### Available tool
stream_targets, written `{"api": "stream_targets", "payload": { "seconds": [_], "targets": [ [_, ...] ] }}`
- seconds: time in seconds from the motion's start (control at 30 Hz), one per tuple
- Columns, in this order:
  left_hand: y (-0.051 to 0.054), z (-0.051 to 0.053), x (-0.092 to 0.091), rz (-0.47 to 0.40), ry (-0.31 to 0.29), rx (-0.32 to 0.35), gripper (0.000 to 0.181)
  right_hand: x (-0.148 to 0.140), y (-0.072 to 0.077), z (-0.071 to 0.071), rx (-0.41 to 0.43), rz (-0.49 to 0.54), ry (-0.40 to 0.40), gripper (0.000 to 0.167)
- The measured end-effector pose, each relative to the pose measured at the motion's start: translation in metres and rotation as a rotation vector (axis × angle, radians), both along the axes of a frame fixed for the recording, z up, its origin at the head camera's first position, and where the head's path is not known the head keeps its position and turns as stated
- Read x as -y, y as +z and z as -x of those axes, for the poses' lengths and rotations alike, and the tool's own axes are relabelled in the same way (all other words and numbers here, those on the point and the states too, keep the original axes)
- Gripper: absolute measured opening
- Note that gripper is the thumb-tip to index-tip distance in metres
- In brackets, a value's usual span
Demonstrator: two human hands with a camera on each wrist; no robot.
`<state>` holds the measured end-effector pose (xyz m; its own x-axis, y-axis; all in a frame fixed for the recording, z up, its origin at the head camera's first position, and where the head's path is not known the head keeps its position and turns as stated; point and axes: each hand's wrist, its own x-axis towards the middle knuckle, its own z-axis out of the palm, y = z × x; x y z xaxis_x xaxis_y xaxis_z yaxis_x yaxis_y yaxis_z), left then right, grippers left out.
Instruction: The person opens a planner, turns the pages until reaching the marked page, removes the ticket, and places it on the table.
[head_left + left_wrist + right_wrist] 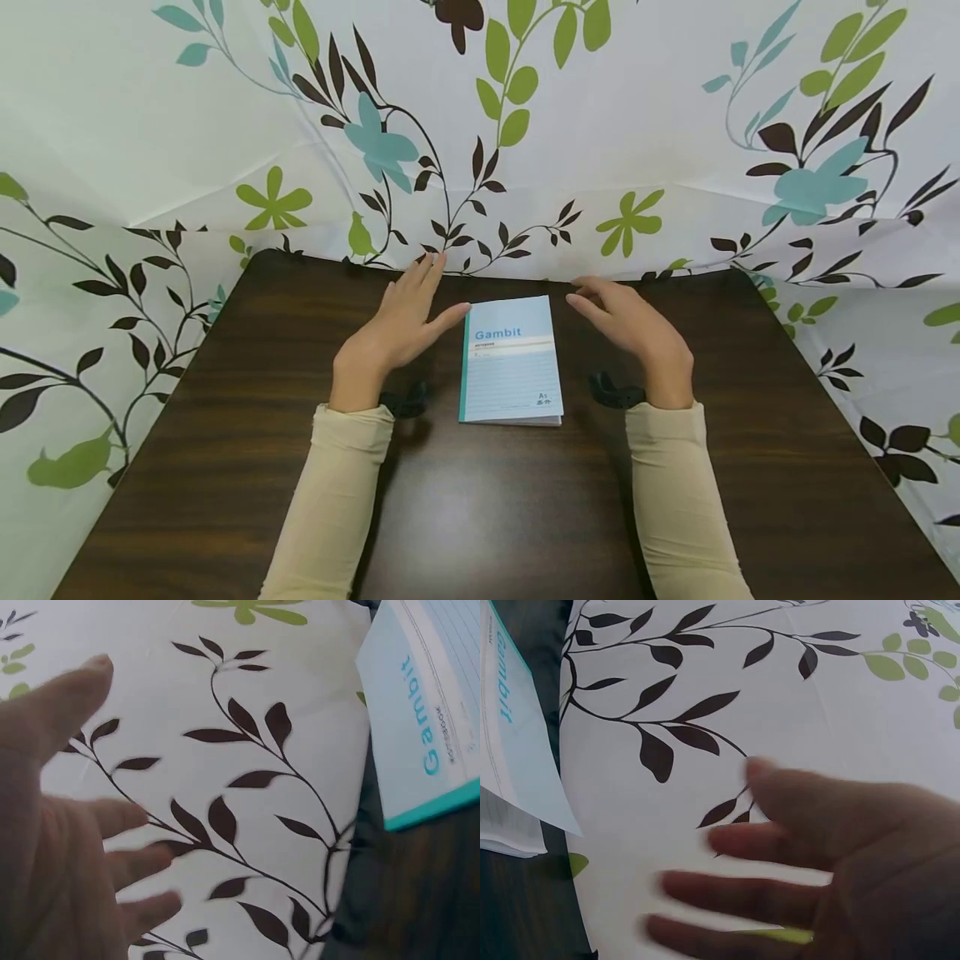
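A light blue notebook [513, 375] marked "Gambit" lies closed on the dark table, its teal spine on the left. Its lower right corner lifts slightly from the pages. Left of it, my left hand [397, 325] is held with fingers extended and the thumb pointing toward the notebook's upper left corner; contact there cannot be told. On the other side my right hand [633, 321] hovers with loosely bent fingers, apart from the notebook. Both wrist views show the hands holding nothing, with the notebook [420, 712] at the edge of the picture.
The table [450, 517] has a dark wood grain. A white cloth [420, 75] with leaf and flower prints hangs behind its far edge and along both sides. Dark wrist mounts [405, 400] sit by the inner side of each cuff.
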<state>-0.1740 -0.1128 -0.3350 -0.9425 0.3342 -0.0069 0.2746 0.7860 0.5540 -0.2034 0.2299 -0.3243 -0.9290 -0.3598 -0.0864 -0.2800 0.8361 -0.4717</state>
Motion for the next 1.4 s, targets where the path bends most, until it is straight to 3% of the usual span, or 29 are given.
{"api": "stream_targets", "payload": {
  "seconds": [0.13, 0.23, 0.33, 0.47, 0.7, 1.07, 1.4],
  "targets": [
    [-0.015, 0.004, -0.002, -0.009, -0.071, 0.046, 0.087, -0.005, -0.004, -0.004, 0.095, -0.016, 0.009, 0.05],
    [-0.033, 0.004, -0.003, 0.025, -0.107, 0.111, 0.089, -0.003, -0.007, -0.006, 0.17, -0.026, 0.033, 0.045],
    [-0.047, 0.001, 0.002, 0.054, -0.116, 0.176, 0.09, 0.004, -0.009, -0.004, 0.226, -0.046, 0.06, 0.045],
    [-0.059, 0.0, 0.01, 0.089, -0.096, 0.197, 0.091, 0.016, -0.007, 0.0, 0.277, -0.078, 0.078, 0.044],
    [-0.067, 0.003, 0.006, 0.108, -0.157, 0.249, 0.1, 0.022, -0.005, 0.002, 0.321, -0.118, 0.067, 0.041],
    [-0.087, -0.006, 0.006, 0.122, -0.198, 0.303, 0.099, 0.032, -0.027, -0.003, 0.37, -0.124, 0.069, 0.034],
    [-0.085, -0.002, 0.006, 0.125, -0.204, 0.287, 0.098, 0.034, -0.023, -0.001, 0.339, -0.099, 0.049, 0.034]
  ]
}}
